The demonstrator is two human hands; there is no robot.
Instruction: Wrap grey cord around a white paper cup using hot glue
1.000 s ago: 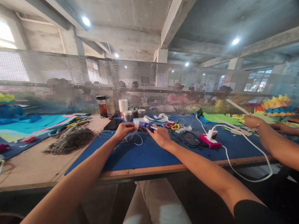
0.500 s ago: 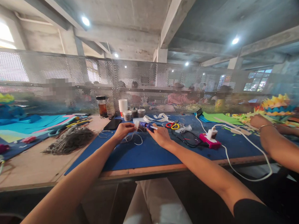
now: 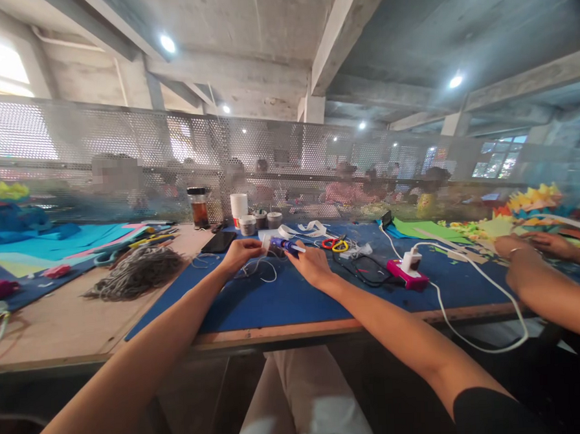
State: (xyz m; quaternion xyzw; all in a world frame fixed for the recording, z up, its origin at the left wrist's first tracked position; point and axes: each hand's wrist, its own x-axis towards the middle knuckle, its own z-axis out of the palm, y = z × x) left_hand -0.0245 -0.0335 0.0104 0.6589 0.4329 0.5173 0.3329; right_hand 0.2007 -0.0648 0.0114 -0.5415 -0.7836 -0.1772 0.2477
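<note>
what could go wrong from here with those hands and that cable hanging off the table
The right hand holds a purple tool close to the left hand, so a slip might poke its fingers or knock the white piece they pinch.

The white cable loops below the table edge; a passing arm or leg could snag it and perhaps drag the pink box or its plug.

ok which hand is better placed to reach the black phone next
Probably your left hand: it is nearer the black phone, though it seems to pinch a white piece. Your right hand is farther, holding a blue tool.
</note>
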